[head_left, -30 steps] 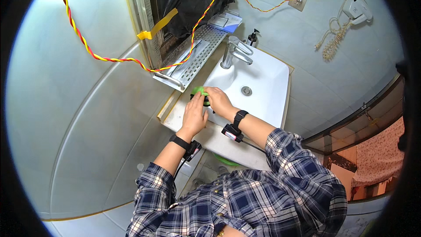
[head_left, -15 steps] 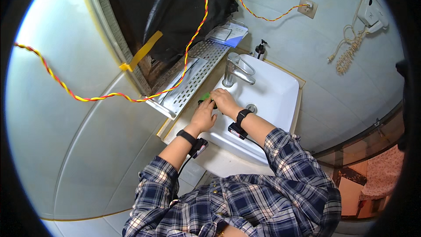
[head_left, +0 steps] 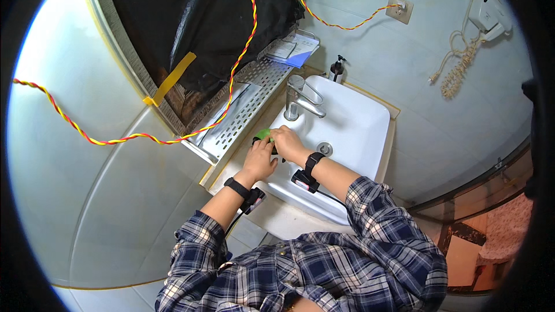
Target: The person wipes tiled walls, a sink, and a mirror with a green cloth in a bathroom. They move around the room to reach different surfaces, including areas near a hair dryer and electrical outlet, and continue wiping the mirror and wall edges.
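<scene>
At the left rim of the white washbasin [head_left: 361, 117], both my hands meet on a small green and black object [head_left: 263, 133]. Fingers cover most of it, so its kind cannot be made out. My right hand [head_left: 288, 144] bends over its green part, fingers closed on it. Against its dark near side lies my left hand [head_left: 259, 160], with the fingers close together and curved over it. A chrome faucet [head_left: 293, 99] stands just beyond my hands, its lever raised over the basin. The drain [head_left: 325, 149] is to the right of my right wrist.
A perforated metal shelf [head_left: 236, 120] runs along the left, with papers [head_left: 295, 49] at its far end. Behind the basin stands a dark pump bottle [head_left: 336, 69]. A red-yellow twisted cord [head_left: 238, 60] hangs across. The wall holds a socket [head_left: 399, 10] and a hair dryer [head_left: 487, 14].
The view has shifted slightly, so the basin and shelf sit a little further left. Both hands stay together on the green and black object, with little visible change in grip.
</scene>
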`<state>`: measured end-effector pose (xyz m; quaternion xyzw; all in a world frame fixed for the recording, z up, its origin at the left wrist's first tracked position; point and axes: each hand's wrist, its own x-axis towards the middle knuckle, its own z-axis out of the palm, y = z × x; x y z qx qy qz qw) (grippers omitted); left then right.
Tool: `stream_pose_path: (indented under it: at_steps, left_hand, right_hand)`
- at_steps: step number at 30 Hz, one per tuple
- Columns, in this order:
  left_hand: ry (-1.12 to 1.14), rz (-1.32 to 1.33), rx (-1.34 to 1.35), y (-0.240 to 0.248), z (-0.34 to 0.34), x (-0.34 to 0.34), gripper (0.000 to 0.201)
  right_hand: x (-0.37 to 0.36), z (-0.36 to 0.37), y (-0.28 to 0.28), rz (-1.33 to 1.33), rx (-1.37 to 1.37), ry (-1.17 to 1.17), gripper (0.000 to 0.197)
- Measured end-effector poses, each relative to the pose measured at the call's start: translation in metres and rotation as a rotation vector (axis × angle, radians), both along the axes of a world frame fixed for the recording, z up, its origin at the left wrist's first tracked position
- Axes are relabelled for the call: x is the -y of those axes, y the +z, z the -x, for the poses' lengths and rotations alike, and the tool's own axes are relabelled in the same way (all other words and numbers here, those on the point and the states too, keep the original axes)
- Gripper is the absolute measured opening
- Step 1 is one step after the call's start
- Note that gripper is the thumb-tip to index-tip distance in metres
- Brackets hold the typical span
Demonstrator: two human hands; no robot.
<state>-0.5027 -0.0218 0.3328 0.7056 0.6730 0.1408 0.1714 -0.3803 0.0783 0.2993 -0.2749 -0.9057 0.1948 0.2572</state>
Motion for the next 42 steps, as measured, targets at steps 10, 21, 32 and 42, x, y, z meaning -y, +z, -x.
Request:
stream_pose_path:
  at_steps: [10, 21, 32, 42]
  left_hand:
    - [-0.085, -0.781, 0.16, 0.076, -0.034, -0.059, 0.052]
    - [-0.128, -0.621, 0.162, 0.065, -0.069, -0.083, 0.057]
    - [-0.025, -0.601, 0.265, 0.068, -0.04, -0.108, 0.053]
    - [-0.151, -0.677, 0.256, 0.054, -0.083, -0.065, 0.056]
  right_hand:
    - [-0.04, -0.04, 0.138, -0.642, -0.211, -0.123, 0.02]
    - [-0.061, -0.081, 0.113, -0.311, -0.178, -0.187, 0.025]
    - [-0.084, -0.04, 0.117, -0.273, -0.016, -0.219, 0.032]
    - [-0.031, -0.088, 0.118, -0.507, -0.068, -0.207, 0.029]
